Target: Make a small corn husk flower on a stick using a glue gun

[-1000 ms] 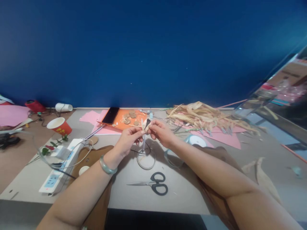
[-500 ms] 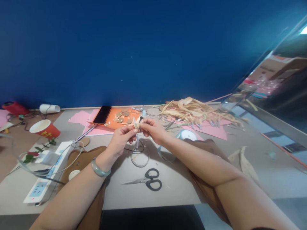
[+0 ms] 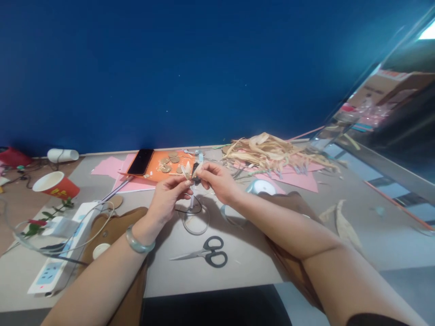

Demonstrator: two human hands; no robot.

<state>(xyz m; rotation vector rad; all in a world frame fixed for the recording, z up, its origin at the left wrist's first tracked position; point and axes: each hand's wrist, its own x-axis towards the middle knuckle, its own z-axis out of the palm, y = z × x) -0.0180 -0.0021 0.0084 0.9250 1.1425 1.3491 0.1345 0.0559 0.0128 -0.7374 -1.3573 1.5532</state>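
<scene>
My left hand (image 3: pixel 168 195) and my right hand (image 3: pixel 216 181) meet above the grey table (image 3: pixel 251 253), fingertips pinched together on a small pale dried-leaf piece (image 3: pixel 189 172) with a dark bit on it. A thin stick or stem hangs down from that piece towards a clear ring of tape (image 3: pixel 195 222) on the table. My left wrist wears a green bangle (image 3: pixel 138 242). Black-handled scissors (image 3: pixel 207 256) lie just below my hands.
A heap of dried husk strips (image 3: pixel 272 156) lies on pink paper at the back right. A phone (image 3: pixel 140 161) rests on an orange sheet (image 3: pixel 159 174) with small round discs. At the left are a red paper cup (image 3: pixel 56 185), a white power strip (image 3: pixel 56 265) and cables. A white ribbon roll (image 3: pixel 262 187) sits by my right forearm.
My view has swung a little to the right, so things slide left in the picture. Both hands stay pinched on the small leaf piece, fingers shifting slightly.
</scene>
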